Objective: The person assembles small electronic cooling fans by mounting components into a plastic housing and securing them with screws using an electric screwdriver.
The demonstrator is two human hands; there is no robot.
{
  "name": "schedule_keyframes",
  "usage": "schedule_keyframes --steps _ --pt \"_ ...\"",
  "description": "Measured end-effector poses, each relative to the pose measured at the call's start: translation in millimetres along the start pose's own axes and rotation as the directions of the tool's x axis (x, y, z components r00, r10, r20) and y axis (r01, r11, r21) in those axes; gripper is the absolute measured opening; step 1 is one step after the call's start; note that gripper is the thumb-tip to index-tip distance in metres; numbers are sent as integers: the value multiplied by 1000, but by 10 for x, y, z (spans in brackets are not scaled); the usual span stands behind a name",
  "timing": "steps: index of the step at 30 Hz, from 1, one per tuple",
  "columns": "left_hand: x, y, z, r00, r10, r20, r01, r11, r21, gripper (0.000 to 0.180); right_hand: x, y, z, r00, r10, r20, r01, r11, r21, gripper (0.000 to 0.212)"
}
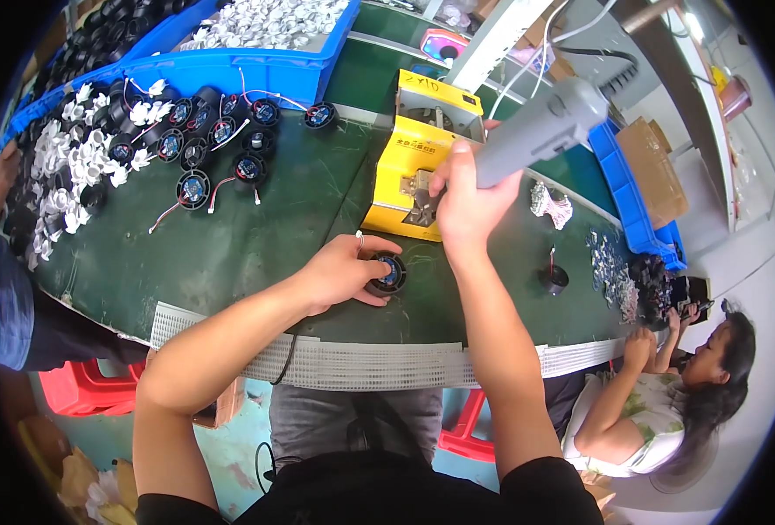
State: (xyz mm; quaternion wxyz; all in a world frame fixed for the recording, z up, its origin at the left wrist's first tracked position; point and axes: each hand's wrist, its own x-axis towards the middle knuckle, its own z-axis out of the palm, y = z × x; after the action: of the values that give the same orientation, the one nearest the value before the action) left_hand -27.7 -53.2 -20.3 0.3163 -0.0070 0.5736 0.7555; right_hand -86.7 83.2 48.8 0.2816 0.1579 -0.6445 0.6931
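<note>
My left hand (335, 273) is closed on a small round black housing (394, 278) with a blue circuit board inside, steadying it on the green tabletop. A grey electric screwdriver (541, 131) is gripped in my right hand (473, 206), its thick body slanting up to the right. That hand is beside the front of a yellow screw feeder (415, 144) with a metal mechanism in its openings. The screwdriver's tip is hidden behind my fingers.
Several similar wired housings (193, 188) lie at the left, beside a heap of white plastic parts (73, 175). A blue bin (265, 74) stands behind them. Rightward are a bundle of white wires (551, 206), a lone black housing (554, 279) and a seated co-worker (650, 394).
</note>
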Motion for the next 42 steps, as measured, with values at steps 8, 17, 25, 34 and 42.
schedule_keyframes --steps 8,17,25,34,42 --pt "-9 2 0 1000 -3 -16 3 1000 -1 35 19 -66 -40 999 -35 38 32 995 98 36" --pt "-17 -1 -3 999 1 -39 -2 1000 -27 31 -114 -11 -51 997 5 82 -8 999 39 44" --pt "4 -4 6 999 24 -49 -25 999 -21 28 -641 -98 -126 995 74 62 -86 973 213 59" --pt "-29 11 -28 1000 16 -21 -17 999 -39 28 -735 -124 -86 991 72 113 -96 970 223 55" --pt "-45 37 -25 1000 -5 -24 3 997 -76 28 -758 -96 -97 989 67 130 -94 972 214 54"
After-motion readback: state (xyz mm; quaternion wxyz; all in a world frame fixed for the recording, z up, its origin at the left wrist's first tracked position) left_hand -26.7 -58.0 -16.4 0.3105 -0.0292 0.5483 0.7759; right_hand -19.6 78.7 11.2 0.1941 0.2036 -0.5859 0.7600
